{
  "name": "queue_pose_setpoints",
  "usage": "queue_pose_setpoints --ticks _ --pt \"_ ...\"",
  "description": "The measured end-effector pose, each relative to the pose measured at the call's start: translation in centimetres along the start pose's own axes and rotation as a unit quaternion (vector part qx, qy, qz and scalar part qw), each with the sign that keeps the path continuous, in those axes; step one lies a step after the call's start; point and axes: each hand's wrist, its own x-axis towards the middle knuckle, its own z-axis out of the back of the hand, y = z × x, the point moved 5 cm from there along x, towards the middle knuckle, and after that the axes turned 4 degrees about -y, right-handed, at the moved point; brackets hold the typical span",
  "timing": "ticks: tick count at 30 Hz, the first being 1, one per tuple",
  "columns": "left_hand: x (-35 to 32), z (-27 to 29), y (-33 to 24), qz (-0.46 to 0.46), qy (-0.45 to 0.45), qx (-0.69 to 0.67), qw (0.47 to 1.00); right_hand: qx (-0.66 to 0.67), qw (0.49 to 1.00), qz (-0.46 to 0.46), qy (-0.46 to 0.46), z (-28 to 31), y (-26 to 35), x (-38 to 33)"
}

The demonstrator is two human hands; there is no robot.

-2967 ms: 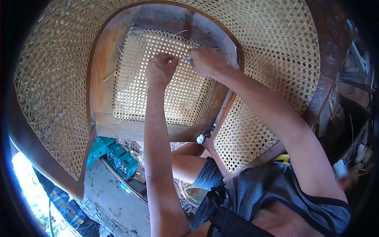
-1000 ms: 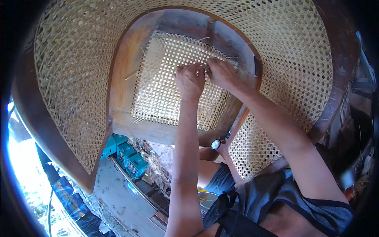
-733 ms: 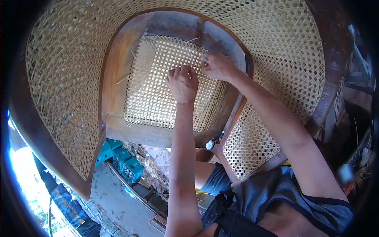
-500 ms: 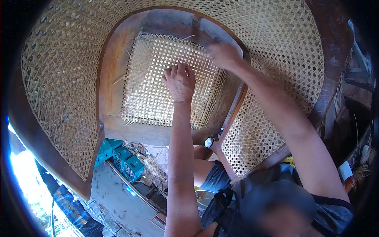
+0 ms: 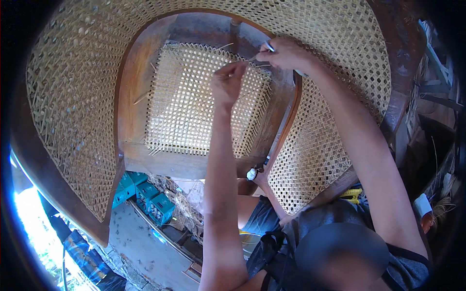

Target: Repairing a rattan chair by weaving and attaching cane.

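Observation:
A chair seat of woven cane in a brown wooden frame lies in front of me. My left hand is over the seat's far right part, its fingers pinched together on a thin, pale cane strand. Just to the right, above the seat frame's far right corner, my right hand is closed around a slim tool with a shiny end. Its kind is mostly hidden by the fingers. Loose cane ends stick out along the seat's edges.
The chair's curved back and arms, filled with woven cane, wrap around the seat. Below left, teal crates stand beside a grey floor. A yellow object lies by my right upper arm, and clutter stands at the far right.
My left hand has moved up and right off the seat's middle and closed in a pinch. My right hand, blurred before, is steadier now, with a slim tool showing in it.

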Motion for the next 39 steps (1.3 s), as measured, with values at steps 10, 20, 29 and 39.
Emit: queue_pose_setpoints --ticks 10,20,29,39 --pt "-0.2 4.4 -0.6 -0.008 -0.068 0.276 0.959 -0.233 0.966 0.113 -0.019 -8.6 1.1 1.0" --pt "-1.0 3.7 -0.8 -0.105 -0.109 0.385 0.91 -0.188 0.978 0.079 -0.036 -8.9 1.9 1.0" --pt "-1.8 3.0 -1.1 -0.182 -0.119 0.44 0.871 -0.161 0.973 0.145 -0.082 -9.6 2.7 0.8" --pt "-0.8 3.2 -1.1 -0.046 -0.084 0.382 0.919 -0.22 0.966 0.128 -0.048 -9.9 2.7 1.9"
